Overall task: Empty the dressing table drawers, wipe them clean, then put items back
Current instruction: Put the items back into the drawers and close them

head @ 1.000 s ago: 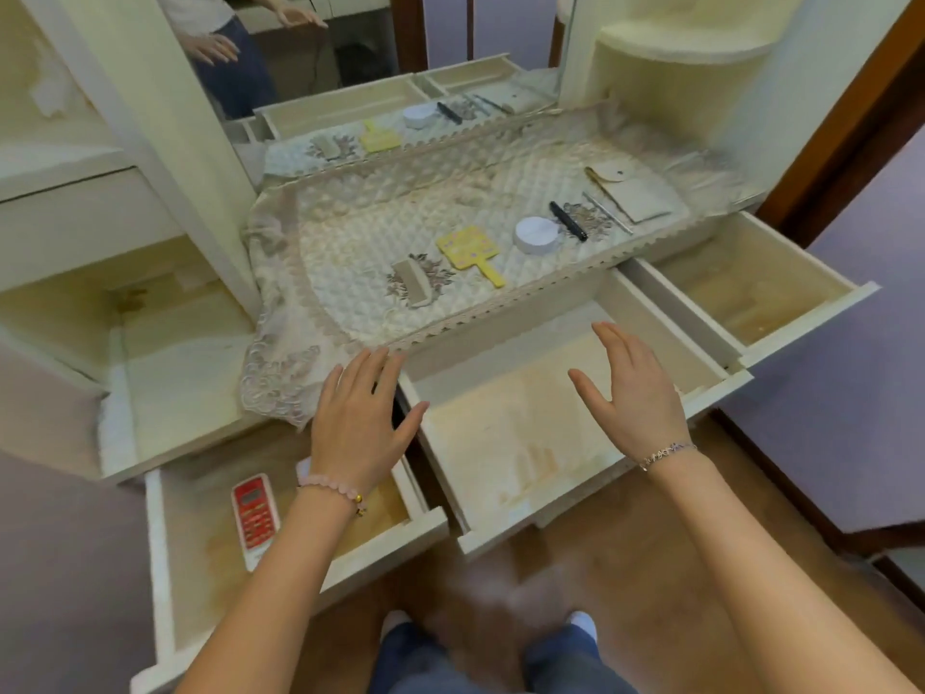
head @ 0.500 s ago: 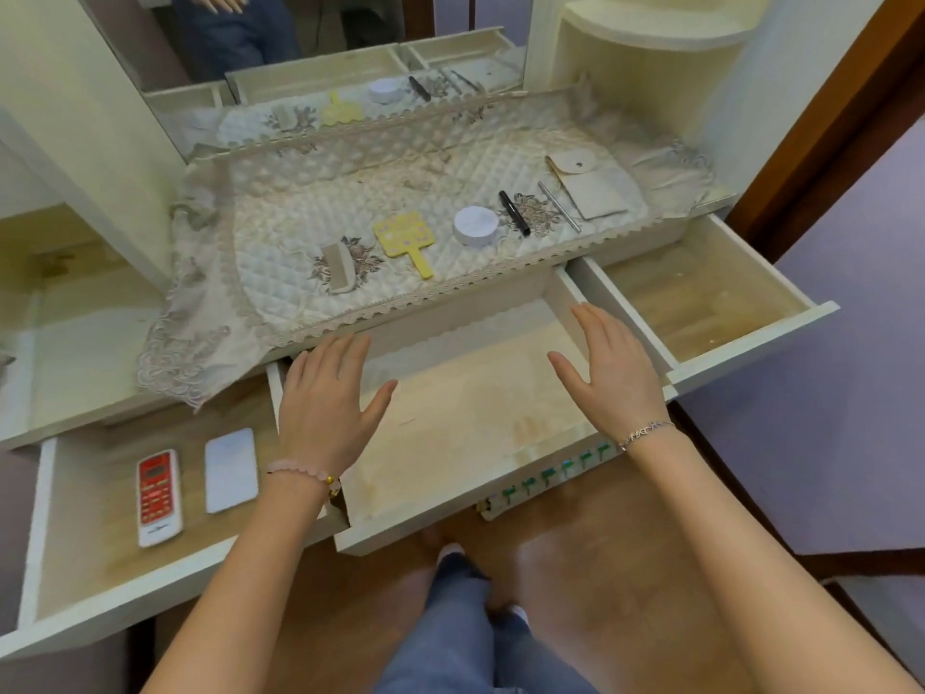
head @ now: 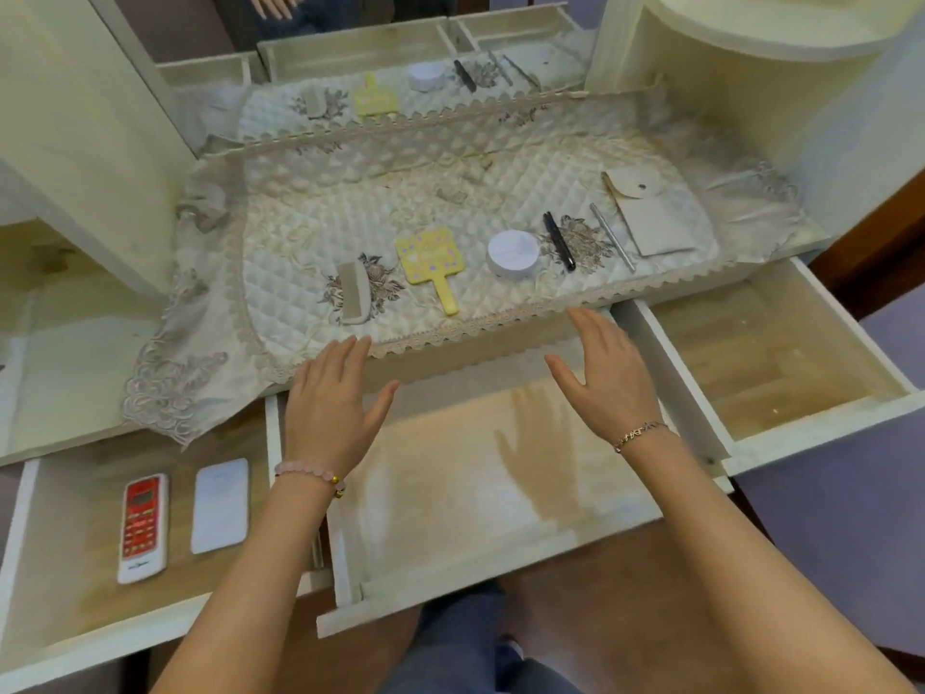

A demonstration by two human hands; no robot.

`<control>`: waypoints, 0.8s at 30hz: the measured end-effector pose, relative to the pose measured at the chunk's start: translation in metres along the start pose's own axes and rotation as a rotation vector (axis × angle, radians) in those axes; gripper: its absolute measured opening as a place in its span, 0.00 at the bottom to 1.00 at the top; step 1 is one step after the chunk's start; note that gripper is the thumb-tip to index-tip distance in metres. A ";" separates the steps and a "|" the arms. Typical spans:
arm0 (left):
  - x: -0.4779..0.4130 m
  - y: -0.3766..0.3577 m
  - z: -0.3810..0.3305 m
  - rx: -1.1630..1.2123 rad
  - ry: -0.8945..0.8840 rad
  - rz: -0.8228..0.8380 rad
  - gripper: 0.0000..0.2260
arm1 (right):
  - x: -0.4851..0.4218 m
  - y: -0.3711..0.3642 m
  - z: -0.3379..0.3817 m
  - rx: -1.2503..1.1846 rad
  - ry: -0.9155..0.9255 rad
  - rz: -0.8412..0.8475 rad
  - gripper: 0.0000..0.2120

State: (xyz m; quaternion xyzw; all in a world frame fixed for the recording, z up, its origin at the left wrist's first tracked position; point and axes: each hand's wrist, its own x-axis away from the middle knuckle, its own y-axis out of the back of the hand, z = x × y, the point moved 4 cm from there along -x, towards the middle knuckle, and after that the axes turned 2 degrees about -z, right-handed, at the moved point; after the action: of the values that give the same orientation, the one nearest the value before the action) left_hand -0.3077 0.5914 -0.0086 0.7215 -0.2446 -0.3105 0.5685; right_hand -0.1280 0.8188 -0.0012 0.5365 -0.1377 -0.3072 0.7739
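Three cream drawers stand pulled out. The middle drawer (head: 450,568) holds nothing; my left hand (head: 328,408) and my right hand (head: 603,378) hover over it, fingers spread, holding nothing, fingertips near the tabletop's front edge. The left drawer (head: 75,633) contains a red remote (head: 142,525) and a white flat case (head: 220,505). The right drawer (head: 821,418) is bare. On the quilted cloth (head: 350,212) lie a comb (head: 354,292), a yellow hand mirror (head: 434,265), a round white jar (head: 513,253), a black pen (head: 559,241), a metal stick (head: 611,236) and a beige pouch (head: 648,212).
A mirror (head: 350,47) behind the tabletop reflects the items. An open cream compartment (head: 60,353) sits at the left, and curved shelves (head: 781,32) rise at the right. My knees (head: 465,643) are below the middle drawer, over a brown floor.
The view has shifted left to right across the table and closer. Both hands moved forward over the middle drawer toward the tabletop edge, still holding nothing.
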 end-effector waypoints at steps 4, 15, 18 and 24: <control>-0.029 -0.009 0.014 0.025 0.042 0.006 0.29 | -0.041 -0.020 0.007 -0.037 0.020 0.043 0.32; -0.085 -0.055 0.064 0.360 0.498 0.025 0.25 | -0.125 -0.079 0.032 -0.099 0.106 0.189 0.30; -0.101 -0.068 0.065 0.394 0.588 0.013 0.24 | -0.144 -0.099 0.038 -0.170 0.046 0.237 0.29; -0.126 -0.082 0.059 0.273 0.661 0.004 0.27 | -0.167 -0.118 0.046 -0.006 -0.101 0.210 0.21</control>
State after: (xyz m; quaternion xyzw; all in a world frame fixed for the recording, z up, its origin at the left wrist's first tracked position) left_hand -0.4375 0.6598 -0.0760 0.8516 -0.0883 -0.0239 0.5161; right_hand -0.3206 0.8606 -0.0714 0.5006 -0.2312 -0.2515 0.7954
